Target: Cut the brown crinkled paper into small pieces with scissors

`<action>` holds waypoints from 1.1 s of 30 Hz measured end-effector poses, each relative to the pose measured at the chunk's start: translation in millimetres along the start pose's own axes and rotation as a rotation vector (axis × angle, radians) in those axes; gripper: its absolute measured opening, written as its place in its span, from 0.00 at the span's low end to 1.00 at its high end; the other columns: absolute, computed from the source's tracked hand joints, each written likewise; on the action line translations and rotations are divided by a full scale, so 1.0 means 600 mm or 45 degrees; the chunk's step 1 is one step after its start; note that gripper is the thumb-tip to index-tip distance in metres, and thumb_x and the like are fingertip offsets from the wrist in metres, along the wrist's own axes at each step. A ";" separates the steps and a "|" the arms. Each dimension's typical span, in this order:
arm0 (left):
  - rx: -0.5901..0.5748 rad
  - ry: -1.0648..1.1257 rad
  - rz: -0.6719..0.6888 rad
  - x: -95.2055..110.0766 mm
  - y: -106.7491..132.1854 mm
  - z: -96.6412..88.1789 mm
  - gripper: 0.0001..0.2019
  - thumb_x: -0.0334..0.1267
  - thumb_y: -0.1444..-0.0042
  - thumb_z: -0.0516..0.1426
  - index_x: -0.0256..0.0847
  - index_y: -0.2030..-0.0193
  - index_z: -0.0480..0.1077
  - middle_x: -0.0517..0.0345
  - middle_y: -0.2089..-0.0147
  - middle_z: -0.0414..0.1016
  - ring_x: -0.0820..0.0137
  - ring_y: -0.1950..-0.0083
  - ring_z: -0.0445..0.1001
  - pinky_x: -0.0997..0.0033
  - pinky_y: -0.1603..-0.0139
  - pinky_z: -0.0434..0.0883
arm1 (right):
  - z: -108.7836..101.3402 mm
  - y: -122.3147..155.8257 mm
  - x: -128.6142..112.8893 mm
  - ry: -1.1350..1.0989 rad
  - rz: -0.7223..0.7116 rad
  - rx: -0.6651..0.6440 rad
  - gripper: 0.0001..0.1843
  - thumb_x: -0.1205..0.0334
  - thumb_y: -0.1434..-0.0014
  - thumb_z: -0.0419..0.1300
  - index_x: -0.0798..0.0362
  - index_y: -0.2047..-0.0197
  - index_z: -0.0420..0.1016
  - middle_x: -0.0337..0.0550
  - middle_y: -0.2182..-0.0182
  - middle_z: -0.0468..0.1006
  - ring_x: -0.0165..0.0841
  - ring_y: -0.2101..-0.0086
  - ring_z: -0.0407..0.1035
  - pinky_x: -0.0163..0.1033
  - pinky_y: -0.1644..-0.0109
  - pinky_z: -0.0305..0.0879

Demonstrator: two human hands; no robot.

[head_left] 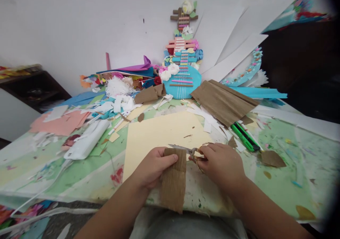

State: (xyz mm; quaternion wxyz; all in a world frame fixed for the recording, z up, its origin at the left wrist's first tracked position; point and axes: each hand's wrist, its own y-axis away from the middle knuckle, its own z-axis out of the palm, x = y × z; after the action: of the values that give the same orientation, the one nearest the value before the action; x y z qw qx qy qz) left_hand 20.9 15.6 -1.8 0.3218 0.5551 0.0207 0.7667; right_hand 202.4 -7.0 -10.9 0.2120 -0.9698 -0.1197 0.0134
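Observation:
My left hand (156, 166) grips a strip of brown crepe paper (174, 185) near its top, thumb across the front, with the strip hanging down at the table's front edge. In my right hand (221, 161) is a pair of scissors (193, 151) with gold-coloured handles, fingers in the loops. Their blades point left across the upper end of the strip; whether they are cutting into it I cannot tell. Beneath and beyond both hands lies a cream sheet of paper (159, 129) with small brown scraps on it.
A green cutter knife (244, 137) lies at right beside folded brown crepe paper (224, 102). A white power strip (89, 138) with its cord is at left. Against the wall stands a blue paper guitar (172, 84). Paper scraps (117, 104) and pink sheets (61, 121) cover the left side.

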 end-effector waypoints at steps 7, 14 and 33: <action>-0.035 0.028 0.011 0.002 -0.002 -0.006 0.06 0.33 0.61 0.59 0.33 0.74 0.71 0.57 0.79 0.72 0.74 0.77 0.68 0.75 0.73 0.63 | -0.012 -0.006 -0.005 -0.137 0.006 -0.078 0.24 0.39 0.59 0.55 0.54 0.72 0.65 0.43 0.74 0.70 0.38 0.69 0.63 0.39 0.65 0.51; -0.066 0.074 0.001 0.005 0.000 -0.014 0.05 0.33 0.60 0.58 0.33 0.76 0.71 0.57 0.78 0.72 0.75 0.77 0.68 0.77 0.74 0.62 | -0.008 -0.011 0.006 -0.088 0.015 -0.083 0.24 0.40 0.59 0.55 0.54 0.72 0.64 0.47 0.70 0.69 0.40 0.66 0.61 0.43 0.62 0.51; 0.012 -0.203 -0.044 -0.013 -0.005 0.007 0.06 0.35 0.62 0.59 0.33 0.76 0.70 0.57 0.78 0.71 0.72 0.76 0.67 0.73 0.73 0.61 | 0.003 -0.007 -0.013 -0.143 -0.070 -0.088 0.09 0.59 0.57 0.55 0.55 0.72 0.64 0.46 0.70 0.69 0.38 0.64 0.59 0.40 0.61 0.49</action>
State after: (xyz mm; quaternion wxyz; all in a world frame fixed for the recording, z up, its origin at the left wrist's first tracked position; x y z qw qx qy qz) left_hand 27.4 12.7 -7.8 0.3330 0.6155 0.0081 0.7143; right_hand 193.5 -4.3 -10.8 0.1718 -0.9706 -0.1583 0.0578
